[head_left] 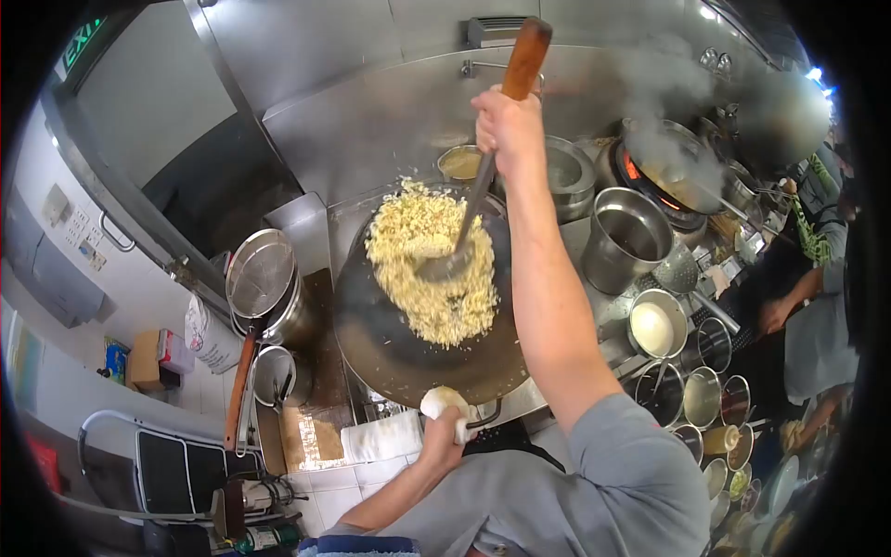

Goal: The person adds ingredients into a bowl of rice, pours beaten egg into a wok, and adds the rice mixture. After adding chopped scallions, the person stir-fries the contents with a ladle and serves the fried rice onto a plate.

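Note:
My right hand (509, 125) is closed round the long handle of a ladle (478, 190), just below its wooden end. The ladle's bowl is down among yellow fried rice (422, 260), which looks blurred by motion in a large dark wok (371, 325). Some grains are in the air above the wok's far edge. At the near rim, my left hand (445, 436) grips a white cloth (444, 405) wrapped at the wok's handle (484, 418).
A round strainer (261, 274) lies over a pot at the left. On the right stand a steel pot (627, 239), a bowl of white liquid (655, 325) and a second, steaming wok (673, 167) over flame. A co-worker's arm (789, 302) shows at far right.

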Action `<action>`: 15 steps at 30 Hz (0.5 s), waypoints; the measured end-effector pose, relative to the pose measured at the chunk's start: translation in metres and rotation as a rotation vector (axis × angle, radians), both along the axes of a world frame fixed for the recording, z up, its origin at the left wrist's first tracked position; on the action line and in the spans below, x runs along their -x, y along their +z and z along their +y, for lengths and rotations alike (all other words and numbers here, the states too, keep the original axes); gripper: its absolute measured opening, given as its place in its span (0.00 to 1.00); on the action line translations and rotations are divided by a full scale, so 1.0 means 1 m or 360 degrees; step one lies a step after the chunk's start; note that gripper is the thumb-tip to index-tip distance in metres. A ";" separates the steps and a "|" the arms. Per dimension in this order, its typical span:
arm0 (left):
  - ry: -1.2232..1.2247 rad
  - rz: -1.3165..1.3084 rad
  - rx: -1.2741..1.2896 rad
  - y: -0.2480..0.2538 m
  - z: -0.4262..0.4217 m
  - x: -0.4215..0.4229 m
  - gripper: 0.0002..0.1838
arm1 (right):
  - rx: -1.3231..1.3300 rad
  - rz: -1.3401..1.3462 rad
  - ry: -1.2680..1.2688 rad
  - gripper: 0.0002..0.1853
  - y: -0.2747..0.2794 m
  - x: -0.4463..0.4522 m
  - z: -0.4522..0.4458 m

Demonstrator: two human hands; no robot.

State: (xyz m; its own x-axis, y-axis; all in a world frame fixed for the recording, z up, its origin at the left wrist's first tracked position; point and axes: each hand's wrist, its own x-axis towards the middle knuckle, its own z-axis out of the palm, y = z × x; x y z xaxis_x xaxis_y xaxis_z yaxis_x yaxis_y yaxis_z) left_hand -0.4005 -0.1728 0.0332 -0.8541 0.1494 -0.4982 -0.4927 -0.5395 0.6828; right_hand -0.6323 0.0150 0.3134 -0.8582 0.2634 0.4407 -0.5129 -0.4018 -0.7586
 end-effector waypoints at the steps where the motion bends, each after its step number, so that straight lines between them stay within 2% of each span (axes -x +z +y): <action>1: 0.0030 -0.0041 -0.0057 0.003 -0.004 0.001 0.19 | -0.0113 0.0042 -0.0146 0.12 -0.016 -0.021 -0.007; 3: -0.0073 -0.0043 -0.0215 0.025 -0.009 0.068 0.13 | -0.0346 0.0134 -0.0452 0.11 -0.046 -0.059 -0.026; 5: -0.0092 0.0184 -0.0282 -0.017 -0.001 0.121 0.09 | -0.0262 0.0193 -0.0620 0.10 -0.086 -0.051 -0.053; 7: -0.0051 0.0130 -0.0057 0.000 0.017 0.084 0.09 | -0.0219 0.0033 -0.0576 0.10 -0.091 -0.008 -0.039; 9: -0.0010 0.0070 -0.0095 -0.025 0.007 0.027 0.12 | 0.0012 -0.0031 -0.0264 0.10 -0.046 0.000 -0.007; 10: -0.0099 -0.0033 -0.0047 -0.009 -0.002 -0.003 0.14 | 0.0006 -0.0041 -0.0258 0.10 -0.028 -0.009 0.006; 11: -0.0020 0.0054 0.0085 -0.016 -0.006 -0.018 0.13 | 0.0003 -0.0049 -0.0253 0.11 -0.019 -0.021 0.015; 12: -0.0119 0.0085 -0.0037 -0.020 -0.017 -0.014 0.11 | -0.0043 -0.0055 -0.0379 0.11 -0.025 -0.034 0.016; 13: -0.0210 0.0087 -0.0415 0.003 -0.019 0.005 0.10 | -0.0091 -0.0080 -0.0486 0.12 -0.038 -0.052 0.010; 15: -0.0160 0.0122 -0.0317 0.016 -0.009 0.066 0.08 | -0.0350 0.0182 -0.0722 0.14 -0.063 -0.088 -0.014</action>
